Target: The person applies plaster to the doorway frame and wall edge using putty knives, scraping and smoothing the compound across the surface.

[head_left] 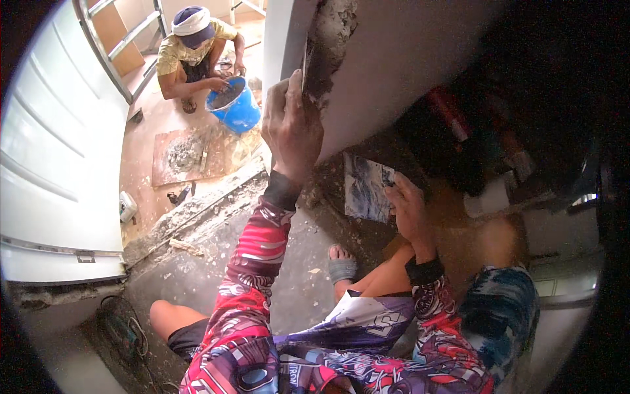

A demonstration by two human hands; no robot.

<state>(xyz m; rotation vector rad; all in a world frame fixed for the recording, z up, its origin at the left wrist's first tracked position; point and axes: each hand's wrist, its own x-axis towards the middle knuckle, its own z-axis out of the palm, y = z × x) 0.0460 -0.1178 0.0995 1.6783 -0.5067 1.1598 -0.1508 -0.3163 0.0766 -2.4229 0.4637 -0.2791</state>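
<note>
My left hand is raised against the edge of the wall, its fingers closed on a thin flat blade seen almost edge-on. Right beside that blade is a rough patch of grey mortar on the wall. Lower and to the right, my right hand grips a square flat plate by its right side. Grey and whitish smears cover the plate's face. Patterned red sleeves run up both my arms.
Beyond the doorway a person crouches with a blue bucket of grey mix. Near them lies a board bearing a mortar heap. A ladder and white door stand left. A cable trails at lower left.
</note>
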